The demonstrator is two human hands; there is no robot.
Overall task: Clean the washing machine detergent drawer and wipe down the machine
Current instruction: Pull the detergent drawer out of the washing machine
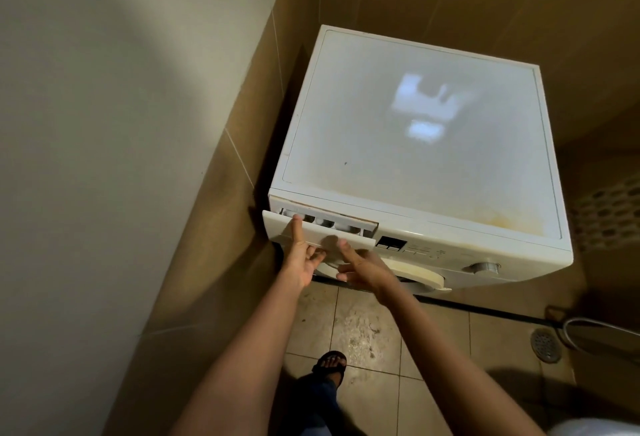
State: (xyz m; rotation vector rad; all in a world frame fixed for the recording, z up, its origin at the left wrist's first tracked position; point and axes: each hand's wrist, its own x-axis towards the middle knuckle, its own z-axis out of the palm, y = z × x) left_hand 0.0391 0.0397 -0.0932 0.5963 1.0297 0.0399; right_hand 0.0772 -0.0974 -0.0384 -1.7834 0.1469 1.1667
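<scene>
A white front-loading washing machine stands in a tiled corner, its top dusty with a yellowish stain near the front right. At its upper left the detergent drawer is pulled out a little, showing white compartments behind its front panel. My left hand lays its index finger straight up the drawer front, with the other fingers curled at the panel's lower edge. My right hand has its thumb on the drawer front and its fingers curled below it. No cloth is in view.
Control buttons and a program dial sit right of the drawer, above the round door rim. Tiled walls close in on the left and behind. The floor tiles are dirty, with a drain, a hose and my sandalled foot.
</scene>
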